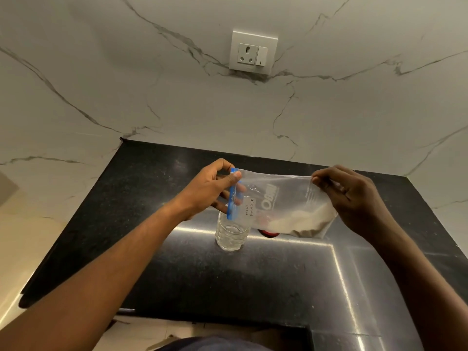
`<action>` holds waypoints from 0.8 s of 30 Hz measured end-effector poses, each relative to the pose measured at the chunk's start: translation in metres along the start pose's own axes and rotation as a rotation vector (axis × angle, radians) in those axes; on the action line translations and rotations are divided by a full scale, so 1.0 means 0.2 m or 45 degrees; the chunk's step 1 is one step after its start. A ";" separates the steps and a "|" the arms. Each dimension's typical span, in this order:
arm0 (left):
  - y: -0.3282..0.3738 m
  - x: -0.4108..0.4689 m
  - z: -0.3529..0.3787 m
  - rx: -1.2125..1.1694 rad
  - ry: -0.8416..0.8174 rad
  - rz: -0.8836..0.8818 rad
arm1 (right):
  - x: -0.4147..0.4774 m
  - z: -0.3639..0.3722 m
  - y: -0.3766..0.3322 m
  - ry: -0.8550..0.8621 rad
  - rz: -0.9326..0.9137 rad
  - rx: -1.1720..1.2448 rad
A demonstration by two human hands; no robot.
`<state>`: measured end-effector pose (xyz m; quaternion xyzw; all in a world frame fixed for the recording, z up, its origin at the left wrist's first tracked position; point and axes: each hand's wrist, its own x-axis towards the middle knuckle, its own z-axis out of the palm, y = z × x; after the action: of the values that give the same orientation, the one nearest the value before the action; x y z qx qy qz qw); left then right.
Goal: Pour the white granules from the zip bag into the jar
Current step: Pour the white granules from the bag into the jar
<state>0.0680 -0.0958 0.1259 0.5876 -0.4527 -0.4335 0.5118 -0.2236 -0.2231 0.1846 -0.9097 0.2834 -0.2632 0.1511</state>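
I hold the bag [281, 201] sideways between both hands: my left hand [212, 188] pinches the blue zip end, my right hand [354, 196] pinches the bottom corner. The granules [301, 221] sit low, near my right hand. The jar [231, 233] stands just below my left hand. I judge pouring about to begin: next, raise the right hand so the granules slide towards the zip mouth over the jar.

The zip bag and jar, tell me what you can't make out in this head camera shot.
- Red object: head view, mostly hidden behind the zip bag.
- Jar mouth: covered by the bag's blue zip strip and left hand.
- Printed bag text: too small, mirrored.
- Whether the zip is open: unclear.
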 end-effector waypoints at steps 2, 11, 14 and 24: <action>-0.01 0.00 -0.01 0.016 0.007 -0.004 | 0.02 -0.01 -0.03 -0.017 0.002 -0.016; -0.06 0.00 -0.06 0.064 0.019 -0.026 | 0.10 -0.04 -0.21 -0.036 -0.001 0.066; -0.06 -0.01 -0.08 0.067 0.016 -0.014 | 0.12 -0.05 -0.27 -0.037 -0.006 0.073; -0.11 -0.02 -0.10 0.086 0.039 -0.030 | 0.18 -0.06 -0.37 -0.103 -0.032 0.029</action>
<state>0.0893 -0.0863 0.1070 0.6163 -0.4523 -0.4149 0.4935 -0.1723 -0.1871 0.2410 -0.9213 0.2624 -0.2315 0.1696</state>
